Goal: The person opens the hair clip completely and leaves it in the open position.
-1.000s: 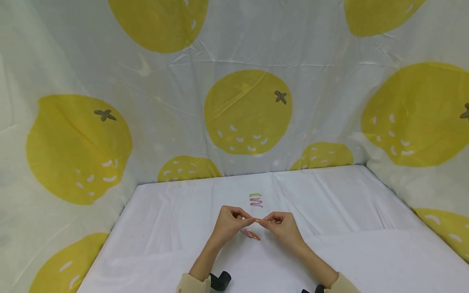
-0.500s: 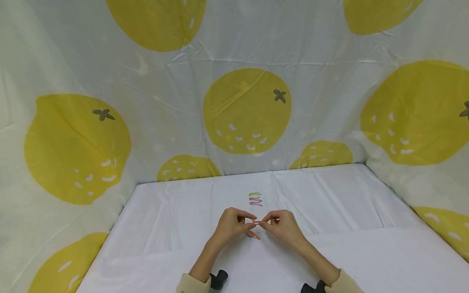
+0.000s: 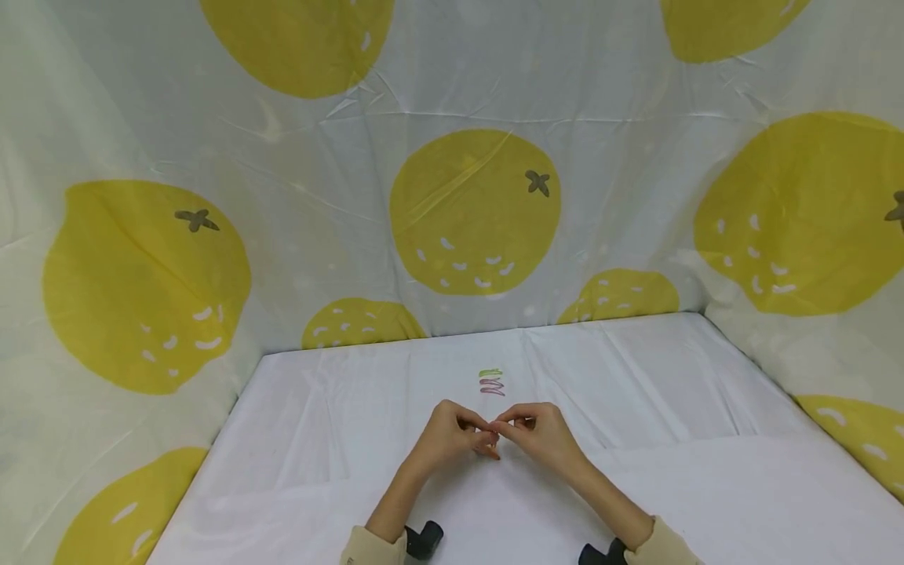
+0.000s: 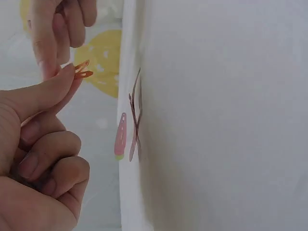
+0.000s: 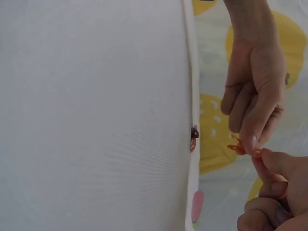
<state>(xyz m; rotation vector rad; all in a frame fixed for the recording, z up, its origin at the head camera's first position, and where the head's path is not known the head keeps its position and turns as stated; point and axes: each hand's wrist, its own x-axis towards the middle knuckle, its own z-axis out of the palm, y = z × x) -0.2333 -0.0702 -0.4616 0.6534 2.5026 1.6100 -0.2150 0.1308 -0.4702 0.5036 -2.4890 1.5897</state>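
In the head view my left hand [image 3: 452, 433] and right hand [image 3: 542, 433] meet at the fingertips above the white cloth. Between thumb and forefinger, my left hand pinches a small orange snap hair clip [image 4: 83, 73]; its split end pokes out past the fingertips in the left wrist view. My right thumb and forefinger pinch its other end, where a bit of orange [image 5: 258, 153] shows in the right wrist view. Fingers hide most of the clip. Below the hands, another orange hair clip [image 3: 489, 452] lies on the cloth, partly covered by my left hand.
Beyond the hands, a green hair clip [image 3: 490, 373] and pink hair clips [image 3: 492, 387] lie in a short row. A white cloth [image 3: 678, 502] covers the table. Behind it hangs a lemon-print curtain [image 3: 621, 204], with more of it at both sides.
The hands have drawn together until their fingertips meet, and the held orange clip, visible between them before, is now mostly hidden. My left hand covers more of the orange clip below.
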